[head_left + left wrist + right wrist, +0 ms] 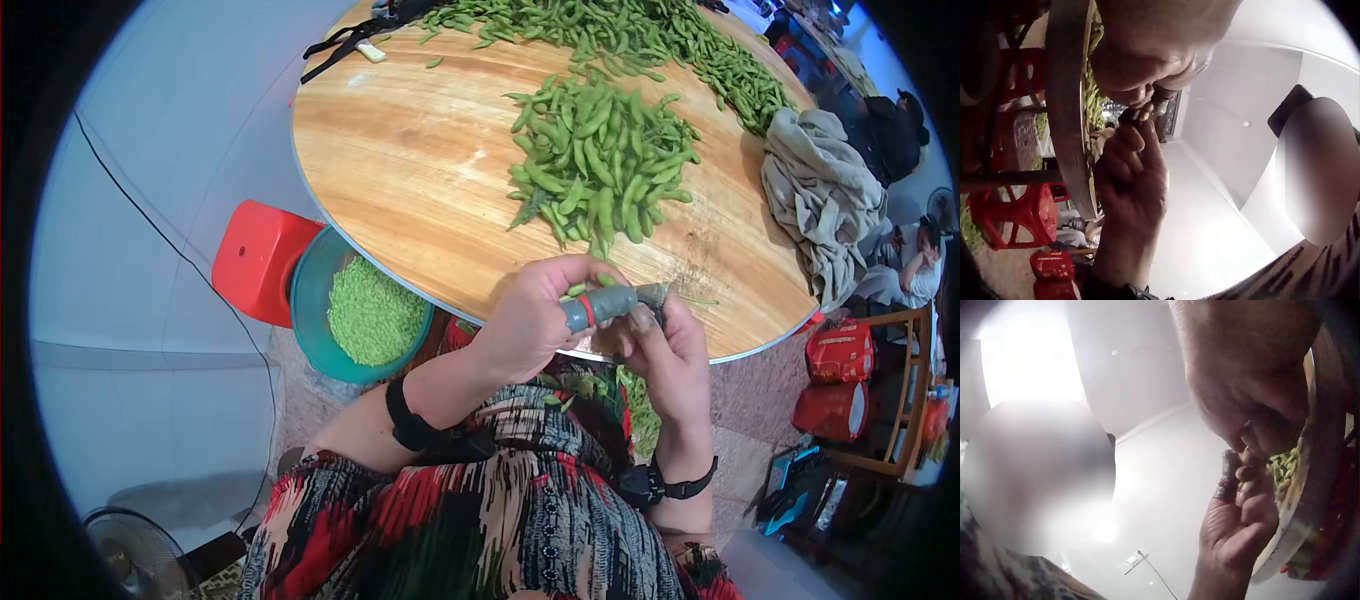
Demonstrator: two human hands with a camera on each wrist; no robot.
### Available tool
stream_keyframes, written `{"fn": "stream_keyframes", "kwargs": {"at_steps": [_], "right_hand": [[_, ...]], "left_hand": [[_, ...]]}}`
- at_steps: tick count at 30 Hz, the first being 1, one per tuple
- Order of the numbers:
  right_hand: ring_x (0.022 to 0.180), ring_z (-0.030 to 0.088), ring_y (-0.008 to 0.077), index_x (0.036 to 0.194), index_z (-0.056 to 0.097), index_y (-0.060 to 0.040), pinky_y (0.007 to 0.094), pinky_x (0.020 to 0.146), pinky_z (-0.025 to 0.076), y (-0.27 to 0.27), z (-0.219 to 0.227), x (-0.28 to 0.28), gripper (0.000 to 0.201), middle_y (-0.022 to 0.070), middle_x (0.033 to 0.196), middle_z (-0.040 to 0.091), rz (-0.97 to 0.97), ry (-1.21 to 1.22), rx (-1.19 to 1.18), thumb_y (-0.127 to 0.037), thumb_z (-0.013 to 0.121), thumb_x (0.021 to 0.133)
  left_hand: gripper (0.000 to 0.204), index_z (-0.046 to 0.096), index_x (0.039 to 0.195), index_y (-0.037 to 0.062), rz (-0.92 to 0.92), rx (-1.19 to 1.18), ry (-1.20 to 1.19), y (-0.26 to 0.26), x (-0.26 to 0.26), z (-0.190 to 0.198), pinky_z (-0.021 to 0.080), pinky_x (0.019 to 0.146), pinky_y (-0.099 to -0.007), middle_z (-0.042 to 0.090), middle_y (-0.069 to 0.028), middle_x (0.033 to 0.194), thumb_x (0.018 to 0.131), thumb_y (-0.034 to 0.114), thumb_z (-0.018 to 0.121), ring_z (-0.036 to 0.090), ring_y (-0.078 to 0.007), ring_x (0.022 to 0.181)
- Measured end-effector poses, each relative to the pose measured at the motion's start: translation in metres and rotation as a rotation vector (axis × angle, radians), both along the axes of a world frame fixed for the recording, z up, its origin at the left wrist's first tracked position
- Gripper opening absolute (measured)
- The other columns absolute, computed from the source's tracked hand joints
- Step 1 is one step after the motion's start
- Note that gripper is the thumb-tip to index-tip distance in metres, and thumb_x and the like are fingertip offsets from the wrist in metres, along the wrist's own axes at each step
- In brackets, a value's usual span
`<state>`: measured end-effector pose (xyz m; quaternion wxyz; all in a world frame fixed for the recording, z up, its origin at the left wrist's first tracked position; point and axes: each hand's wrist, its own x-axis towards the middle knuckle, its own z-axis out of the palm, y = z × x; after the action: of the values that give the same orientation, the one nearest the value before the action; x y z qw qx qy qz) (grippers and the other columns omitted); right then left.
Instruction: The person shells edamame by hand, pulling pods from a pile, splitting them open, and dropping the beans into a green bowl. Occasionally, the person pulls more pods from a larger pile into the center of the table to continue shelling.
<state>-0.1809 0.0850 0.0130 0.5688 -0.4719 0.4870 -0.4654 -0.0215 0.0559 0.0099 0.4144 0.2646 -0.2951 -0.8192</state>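
Observation:
Both hands meet just over the table's near edge. My left hand (pixel 525 315) holds green soybean pods (pixel 604 281) in its curled fingers. A grey cover (pixel 605 303) with a red band wraps its thumb and points toward the other hand; the right wrist view also shows this covered thumb (pixel 1227 478). My right hand (pixel 675 355) has bent fingers and thumb close against the thumb cover's tip, by a dark grey piece (pixel 654 295). I cannot tell what lies between its fingertips. A pile of soybean pods (pixel 600 160) lies on the round wooden table (pixel 400 150) beyond the hands.
More pods (pixel 620 30) spread along the far side. A grey cloth (pixel 820 190) hangs over the right edge. Below left, a teal basin (pixel 310 320) holds shelled beans (pixel 375 310) beside a red stool (pixel 262 262). Red bags (pixel 838 352) and a fan (pixel 130 555) stand around.

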Motion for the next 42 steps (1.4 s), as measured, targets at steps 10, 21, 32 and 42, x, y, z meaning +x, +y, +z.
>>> {"fn": "stream_keyframes", "kwargs": {"at_steps": [10, 21, 32, 42], "right_hand": [[0.045, 0.035, 0.0034, 0.093, 0.050, -0.0006, 0.0174, 0.042, 0.027, 0.005, 0.007, -0.008, 0.023, 0.0032, 0.067, 0.053, 0.235, -0.380, 0.268, -0.022, 0.042, 0.095], [0.043, 0.034, 0.0032, 0.093, 0.049, -0.0010, 0.0171, 0.039, 0.026, 0.002, 0.003, -0.012, 0.019, 0.0055, 0.067, 0.054, 0.280, -0.440, 0.315, -0.019, 0.042, 0.094], [0.042, 0.031, 0.0022, 0.101, 0.050, -0.0018, 0.0165, 0.038, 0.023, 0.000, 0.008, -0.009, 0.018, 0.0027, 0.064, 0.052, 0.252, -0.484, 0.368, -0.016, 0.041, 0.094], [0.045, 0.037, 0.0005, 0.095, 0.054, -0.0020, 0.0161, 0.039, 0.026, -0.008, -0.003, -0.006, 0.010, 0.0011, 0.067, 0.056, 0.066, -0.104, 0.098, -0.007, 0.046, 0.091]], "left_hand": [[0.012, 0.060, 0.095, -0.0007, 0.224, -0.380, -0.361, -0.001, -0.001, -0.015, 0.045, 0.065, -0.0190, 0.062, -0.0058, 0.084, 0.085, 0.005, 0.058, 0.057, -0.0083, 0.075], [0.010, 0.058, 0.093, 0.0002, 0.168, -0.280, -0.292, 0.003, -0.002, -0.005, 0.046, 0.072, -0.0238, 0.062, -0.0047, 0.084, 0.085, 0.007, 0.058, 0.057, -0.0083, 0.078], [0.009, 0.056, 0.094, 0.0013, -0.126, -0.111, -0.078, -0.004, 0.002, -0.004, 0.049, 0.061, -0.0204, 0.058, -0.0012, 0.078, 0.086, 0.006, 0.057, 0.059, -0.0069, 0.070], [0.014, 0.057, 0.096, 0.0025, 0.022, -0.216, -0.366, -0.008, -0.006, 0.002, 0.048, 0.062, -0.0207, 0.061, -0.0024, 0.086, 0.083, 0.004, 0.060, 0.058, -0.0052, 0.071]]}}
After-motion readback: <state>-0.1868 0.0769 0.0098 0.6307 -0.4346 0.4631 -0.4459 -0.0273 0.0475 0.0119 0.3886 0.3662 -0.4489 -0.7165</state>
